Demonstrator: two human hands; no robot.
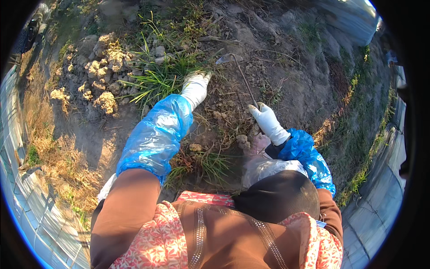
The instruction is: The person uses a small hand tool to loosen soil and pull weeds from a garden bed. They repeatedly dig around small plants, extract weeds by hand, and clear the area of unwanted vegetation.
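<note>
My left hand, in a white glove with a blue plastic sleeve cover above it, is at the base of a tuft of green grass; its fingers are curled and partly hidden by the blades. To the right, my right hand, gloved too, is closed round the lower end of a thin metal hooked tool. The tool's shaft slants up and left, and its bent tip with a small blade lies near the soil, right of my left hand. Between the hands are dry roots and loose earth.
Clods of soil are heaped at the upper left. Another grass tuft grows near my knees. Plastic sheeting stands at the upper right, with more sheeting along both sides. A dark object is at the upper left rim.
</note>
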